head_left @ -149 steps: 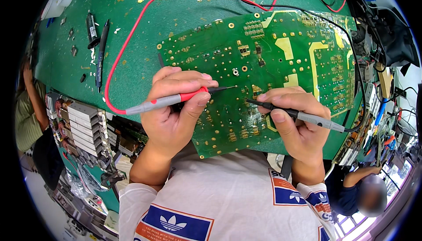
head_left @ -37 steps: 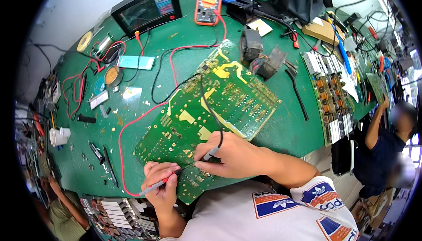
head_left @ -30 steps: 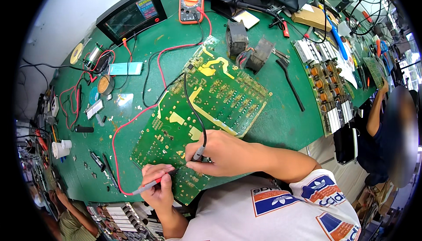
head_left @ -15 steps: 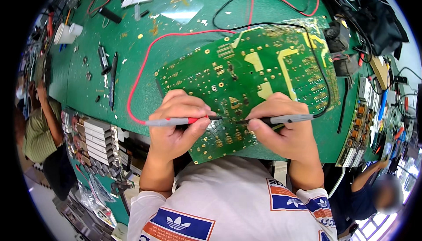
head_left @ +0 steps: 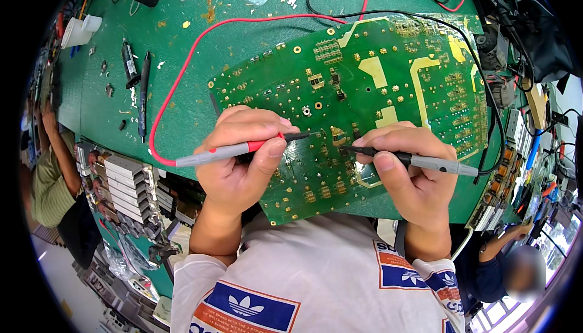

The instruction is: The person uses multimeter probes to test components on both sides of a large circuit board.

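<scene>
A large green circuit board (head_left: 285,68) lies at a slant on the table in front of me, its near edge close to my shirt. My left hand (head_left: 237,169) is closed around a grey and red test probe (head_left: 218,153), its dark tip pointing right over the board's middle. From the other side, my right hand (head_left: 419,187) grips a grey and black test probe (head_left: 434,164), tip pointing left. The two tips are a short gap apart, over small parts near the middle. Whether either tip touches the board I cannot tell.
A red lead (head_left: 200,41) loops left and a black lead (head_left: 486,78) curves right around the board. Two dark pen-like tools (head_left: 144,96) (head_left: 129,62) lie left on the green table (head_left: 188,65). Other boards with components (head_left: 130,187) sit lower left. Co-workers (head_left: 51,181) (head_left: 498,269) are at both sides.
The view has shifted, so the far table items sit higher. My hands have moved slightly apart, and the probe tips have separated, the right probe now tilting more downward to the right.
</scene>
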Demonstrator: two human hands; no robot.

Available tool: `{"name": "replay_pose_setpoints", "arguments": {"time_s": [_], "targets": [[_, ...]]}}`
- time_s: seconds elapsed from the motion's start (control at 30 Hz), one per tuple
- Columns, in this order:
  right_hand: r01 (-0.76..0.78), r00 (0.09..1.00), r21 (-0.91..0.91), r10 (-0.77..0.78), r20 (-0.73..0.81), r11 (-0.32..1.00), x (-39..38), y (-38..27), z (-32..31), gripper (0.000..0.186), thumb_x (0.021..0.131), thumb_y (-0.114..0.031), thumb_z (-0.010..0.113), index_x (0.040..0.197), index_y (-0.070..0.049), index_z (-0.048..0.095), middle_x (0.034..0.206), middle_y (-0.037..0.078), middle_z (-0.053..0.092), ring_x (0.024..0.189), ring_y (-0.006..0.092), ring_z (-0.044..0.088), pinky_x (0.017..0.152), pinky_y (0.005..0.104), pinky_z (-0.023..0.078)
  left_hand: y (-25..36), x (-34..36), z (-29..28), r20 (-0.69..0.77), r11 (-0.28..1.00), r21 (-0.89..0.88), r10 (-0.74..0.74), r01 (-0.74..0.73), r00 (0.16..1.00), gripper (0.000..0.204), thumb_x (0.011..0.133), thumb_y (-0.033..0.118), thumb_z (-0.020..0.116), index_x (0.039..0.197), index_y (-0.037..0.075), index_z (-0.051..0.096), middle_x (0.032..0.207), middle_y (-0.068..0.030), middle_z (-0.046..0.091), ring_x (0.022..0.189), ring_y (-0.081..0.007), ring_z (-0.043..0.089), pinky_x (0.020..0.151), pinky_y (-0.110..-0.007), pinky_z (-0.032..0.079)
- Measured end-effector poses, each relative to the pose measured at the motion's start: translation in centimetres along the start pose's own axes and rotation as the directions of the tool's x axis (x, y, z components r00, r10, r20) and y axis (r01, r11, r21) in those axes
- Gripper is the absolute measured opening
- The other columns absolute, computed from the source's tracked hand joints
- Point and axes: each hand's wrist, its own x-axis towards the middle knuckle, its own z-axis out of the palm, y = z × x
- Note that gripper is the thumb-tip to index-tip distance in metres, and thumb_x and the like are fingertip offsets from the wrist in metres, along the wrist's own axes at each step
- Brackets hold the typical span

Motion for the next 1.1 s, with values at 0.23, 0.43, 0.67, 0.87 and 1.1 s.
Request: {"name": "replay_pose_setpoints", "arguments": {"time_s": [0.23, 0.43, 0.67, 0.87, 1.1], "targets": [[0.074, 0.996, -0.092, -0.069, 0.054, 0.993, 0.6, 0.2, -0.1, 0.015, 0.081, -0.001, 0.077, 0.094, -0.001, 0.072, 0.086, 0.011, 0.073, 0.073, 0.0221, 0.068, 0.065, 0.0304, 0.051, 0.3, 0.1, -0.1, 0.053, 0.999, 0.040, -0.038, 0.036, 0.998, 0.013, 0.094, 0.007, 0.065, 0.103, 0.003, 0.056, 0.087, -0.0159, 0.072, 0.083, -0.0267, 0.069, 0.081, -0.038, 0.050], [0.074, 0.996, -0.135, -0.067, 0.057, 0.988, 0.6, 0.2, 0.0, 0.016, 0.079, -0.002, 0.078, 0.094, -0.002, 0.072, 0.086, 0.011, 0.073, 0.071, 0.0234, 0.068, 0.066, 0.0313, 0.051, 0.3, 0.2, -0.3, 0.073, 0.998, 0.052, -0.021, 0.017, 0.997, 0.014, 0.094, 0.007, 0.066, 0.103, 0.003, 0.056, 0.087, -0.0158, 0.072, 0.083, -0.0267, 0.070, 0.080, -0.038, 0.050], [0.092, 0.995, -0.132, -0.086, 0.051, 0.987, 0.6, 0.3, 0.0, 0.018, 0.077, -0.002, 0.079, 0.093, -0.001, 0.072, 0.086, 0.012, 0.073, 0.074, 0.0242, 0.069, 0.067, 0.0316, 0.051, 0.3, 0.2, -0.2, 0.074, 0.998, 0.057, -0.028, 0.024, 0.997, 0.013, 0.093, 0.007, 0.066, 0.102, 0.004, 0.057, 0.087, -0.0154, 0.072, 0.082, -0.0266, 0.070, 0.081, -0.038, 0.049], [0.124, 0.990, -0.167, -0.111, 0.085, 0.978, 1.0, 0.2, -0.1, 0.018, 0.076, -0.002, 0.080, 0.092, -0.001, 0.072, 0.085, 0.012, 0.073, 0.075, 0.0252, 0.069, 0.068, 0.0324, 0.051, 0.0, 0.2, -0.1, 0.025, 0.999, 0.028, -0.029, 0.029, 0.999, 0.019, 0.086, 0.005, 0.075, 0.101, 0.005, 0.063, 0.086, -0.0100, 0.075, 0.080, -0.0214, 0.071, 0.079, -0.035, 0.049], [0.125, 0.990, -0.188, -0.110, 0.092, 0.974, 1.0, 0.0, 0.1, 0.019, 0.075, -0.002, 0.080, 0.092, -0.002, 0.072, 0.086, 0.011, 0.072, 0.075, 0.0254, 0.069, 0.068, 0.0328, 0.051, 0.2, 0.4, -0.2, 0.029, 0.998, 0.031, -0.050, 0.049, 0.998, 0.019, 0.085, 0.003, 0.074, 0.101, 0.005, 0.063, 0.087, -0.0107, 0.074, 0.080, -0.0222, 0.071, 0.078, -0.035, 0.049]]}}
